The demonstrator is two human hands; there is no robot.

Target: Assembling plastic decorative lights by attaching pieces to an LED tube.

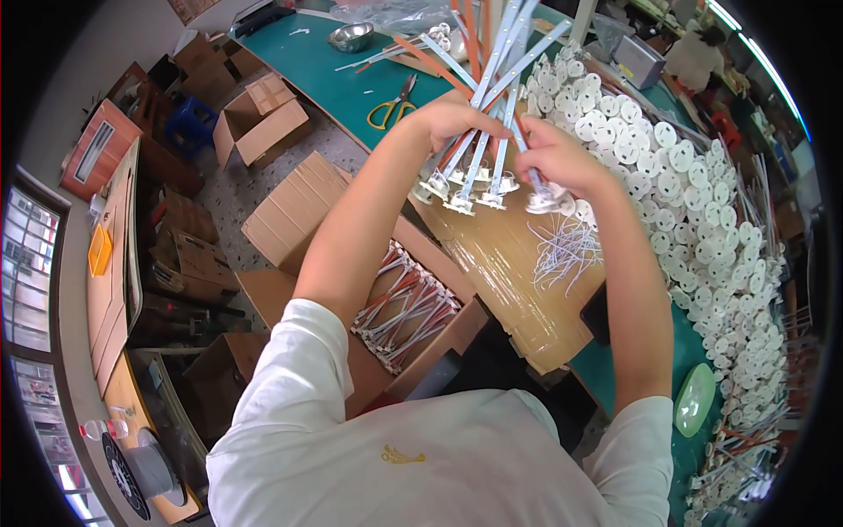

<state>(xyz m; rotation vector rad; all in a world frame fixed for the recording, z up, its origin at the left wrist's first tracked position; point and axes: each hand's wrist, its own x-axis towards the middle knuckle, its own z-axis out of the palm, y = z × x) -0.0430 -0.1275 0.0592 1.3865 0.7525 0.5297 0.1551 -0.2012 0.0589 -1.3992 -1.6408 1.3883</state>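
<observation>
My left hand [458, 123] is wrapped round a bundle of LED strips [479, 161], pale blue and orange, fanning out upward. White round end caps [463, 200] cluster at the bundle's lower ends. Close beside it on the right, my right hand [562, 158] is closed on an LED strip [533, 174] whose white caps hang below the fingers; how many strips it holds I cannot tell. Below both hands lies a taped cardboard sheet [474, 263]. A tangle of thin white ties or wires [566, 250] rests on it near my right forearm.
A large heap of white-capped strips [685, 193] covers the table's right side. Yellow-handled scissors [392, 105] and a metal bowl [350, 37] lie on the green table [307, 57]. Beside my left arm stands an open carton [457, 321] of strips. A green oval dish [695, 400] is at right.
</observation>
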